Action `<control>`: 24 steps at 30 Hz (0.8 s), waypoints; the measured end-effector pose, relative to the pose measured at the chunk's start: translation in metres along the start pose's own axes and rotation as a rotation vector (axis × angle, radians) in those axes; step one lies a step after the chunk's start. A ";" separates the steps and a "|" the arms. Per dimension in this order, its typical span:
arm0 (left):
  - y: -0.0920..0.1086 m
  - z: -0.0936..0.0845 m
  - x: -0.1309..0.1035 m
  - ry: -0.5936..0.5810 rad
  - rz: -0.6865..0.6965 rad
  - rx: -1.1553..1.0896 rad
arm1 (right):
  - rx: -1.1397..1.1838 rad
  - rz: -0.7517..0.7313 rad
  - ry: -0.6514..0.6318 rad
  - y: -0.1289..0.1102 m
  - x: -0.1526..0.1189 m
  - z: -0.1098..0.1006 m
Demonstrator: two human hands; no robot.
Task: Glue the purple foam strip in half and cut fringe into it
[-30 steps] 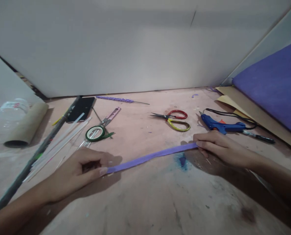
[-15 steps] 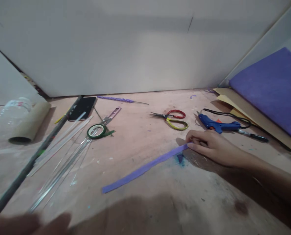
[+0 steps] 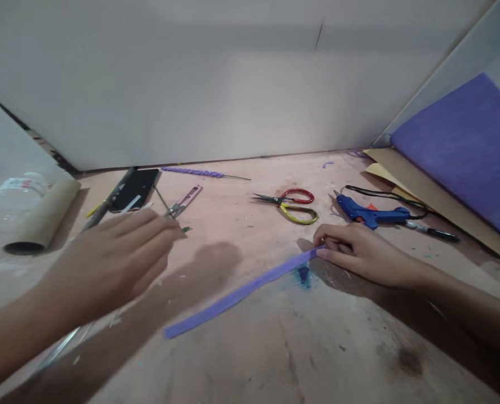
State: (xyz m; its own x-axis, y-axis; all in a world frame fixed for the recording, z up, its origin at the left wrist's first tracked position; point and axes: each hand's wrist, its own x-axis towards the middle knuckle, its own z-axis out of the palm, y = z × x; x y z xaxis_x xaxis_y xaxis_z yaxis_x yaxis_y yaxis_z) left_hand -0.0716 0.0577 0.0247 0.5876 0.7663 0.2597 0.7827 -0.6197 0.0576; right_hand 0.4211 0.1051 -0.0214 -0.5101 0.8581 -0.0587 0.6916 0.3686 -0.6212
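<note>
My right hand pinches the upper right end of a narrow purple paper strip between thumb and fingers. The strip lies slantwise across the table, its other end free at the lower left. My left hand is raised above the table on the left, back upward and fingers bent down, over the green tape and clear sticks. Its fingertips are hidden, so whether it grips anything does not show. A bit of green tape peeks out past the fingers, beside a pink-handled cutter.
Scissors with red and yellow handles lie mid-table. Right of them are a blue glue gun, a marker and a purple sheet. Far left stand a cardboard tube, a phone and a fuzzy purple stem.
My left hand has come in from the lower left corner and now covers the green tape roll and most of the sticks. My right hand keeps its pinch on the strip.
</note>
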 end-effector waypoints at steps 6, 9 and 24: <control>-0.070 0.033 0.058 -0.135 0.039 0.077 | 0.055 0.000 -0.010 0.003 0.002 0.004; -0.077 0.033 0.069 -0.202 0.059 0.017 | 0.052 0.000 -0.005 0.004 0.003 0.007; -0.073 0.013 0.108 -0.089 -0.165 -0.084 | 0.058 -0.041 0.034 0.003 0.005 0.011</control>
State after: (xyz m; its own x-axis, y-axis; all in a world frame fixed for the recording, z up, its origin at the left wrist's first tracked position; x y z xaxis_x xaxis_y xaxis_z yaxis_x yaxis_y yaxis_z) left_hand -0.0629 0.1882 0.0360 0.4719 0.8680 0.1543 0.8521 -0.4940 0.1731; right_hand 0.4147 0.1068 -0.0315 -0.5193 0.8546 -0.0067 0.6392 0.3832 -0.6668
